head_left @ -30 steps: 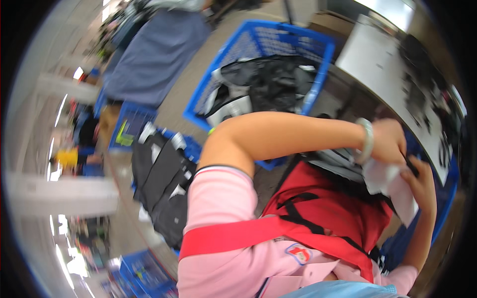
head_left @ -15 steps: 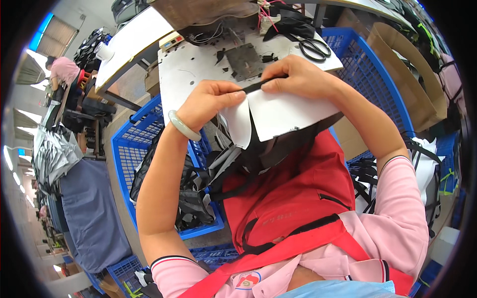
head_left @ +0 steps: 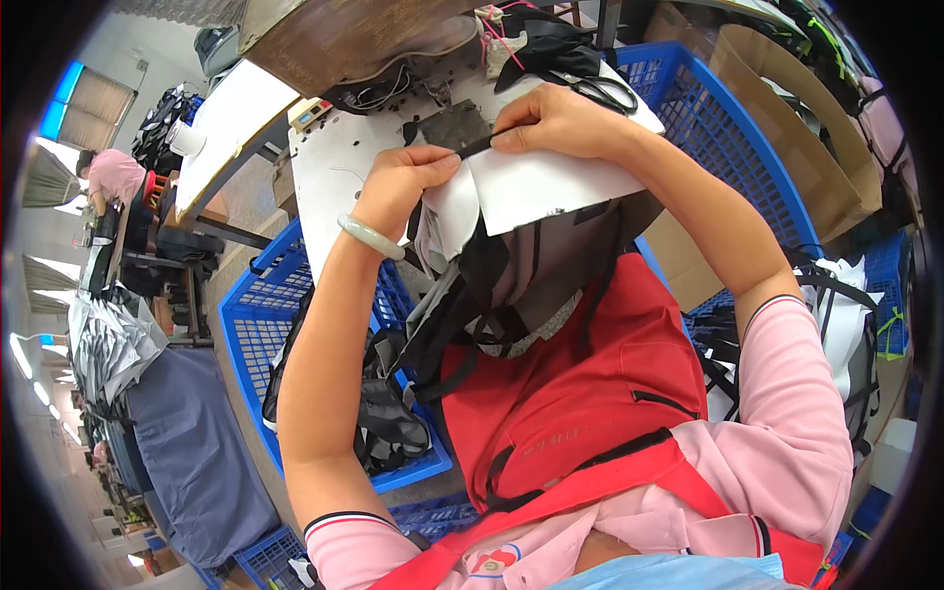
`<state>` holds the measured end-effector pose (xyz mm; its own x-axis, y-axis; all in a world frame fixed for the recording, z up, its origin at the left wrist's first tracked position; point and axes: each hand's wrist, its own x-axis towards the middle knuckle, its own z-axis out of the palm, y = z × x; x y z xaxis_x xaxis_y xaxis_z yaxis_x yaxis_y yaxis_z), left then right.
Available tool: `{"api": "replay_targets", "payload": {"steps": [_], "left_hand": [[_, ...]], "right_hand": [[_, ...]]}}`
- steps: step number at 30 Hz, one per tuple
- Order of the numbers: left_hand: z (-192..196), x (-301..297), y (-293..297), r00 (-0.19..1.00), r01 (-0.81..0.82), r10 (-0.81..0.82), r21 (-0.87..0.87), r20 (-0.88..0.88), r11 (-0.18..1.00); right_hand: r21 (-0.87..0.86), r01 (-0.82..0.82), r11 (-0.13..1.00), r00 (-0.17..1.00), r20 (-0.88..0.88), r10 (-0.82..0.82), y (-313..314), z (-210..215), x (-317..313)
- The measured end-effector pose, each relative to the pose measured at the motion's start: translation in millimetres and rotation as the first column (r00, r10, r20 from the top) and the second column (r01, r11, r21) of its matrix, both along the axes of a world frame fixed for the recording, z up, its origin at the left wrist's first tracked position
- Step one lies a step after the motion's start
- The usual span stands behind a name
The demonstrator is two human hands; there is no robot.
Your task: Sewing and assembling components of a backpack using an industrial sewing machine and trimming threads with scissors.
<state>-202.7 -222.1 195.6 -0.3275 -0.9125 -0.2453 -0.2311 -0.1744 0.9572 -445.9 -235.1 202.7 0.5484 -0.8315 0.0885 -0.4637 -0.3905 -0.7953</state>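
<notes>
My left hand [head_left: 405,185], with a pale bangle [head_left: 370,238] at its wrist, pinches one end of a short black strip [head_left: 477,147]. A little to the right, my right hand [head_left: 562,122] pinches the same strip between thumb and fingers. From it hang white panels [head_left: 556,185], parted by a gap below the left hand. Black and grey mesh fabric [head_left: 526,270] with straps drops behind them over my red apron [head_left: 580,393]. Just beyond my hands is a dark metal plate [head_left: 454,126] on the white worktable [head_left: 329,187].
A brown machine housing [head_left: 334,39] overhangs the table, with black scraps beneath. Black-handled scissors [head_left: 602,92] lie at the table's right. Blue crates [head_left: 258,324] flank me, one holding black fabric pieces. A cardboard box [head_left: 801,138] stands right; another person [head_left: 116,177] works far left.
Both hands have shifted slightly left and up in the picture, still pinching the strip. The hanging fabric has swung open, showing more grey mesh. The whole view has shifted a little.
</notes>
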Motion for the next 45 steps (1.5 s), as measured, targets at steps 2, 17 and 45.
{"api": "replay_targets", "payload": {"steps": [2,17,45], "left_hand": [[-4,-1,-14,1.0,-0.005,0.005,0.0,-0.014,1.0],[-14,-7,-50,0.983,-0.09,0.095,0.035,-0.156,0.995],[-36,-71,168,0.875,0.318,-0.458,-0.526,-0.158,0.789]], "right_hand": [[-0.018,0.022,1.0,1.0,-0.01,-0.022,-8,1,-1],[0.079,0.062,0.995,0.998,0.015,-0.064,-47,-7,-2],[0.275,-0.41,0.87,0.882,-0.123,0.454,112,-66,4]]}}
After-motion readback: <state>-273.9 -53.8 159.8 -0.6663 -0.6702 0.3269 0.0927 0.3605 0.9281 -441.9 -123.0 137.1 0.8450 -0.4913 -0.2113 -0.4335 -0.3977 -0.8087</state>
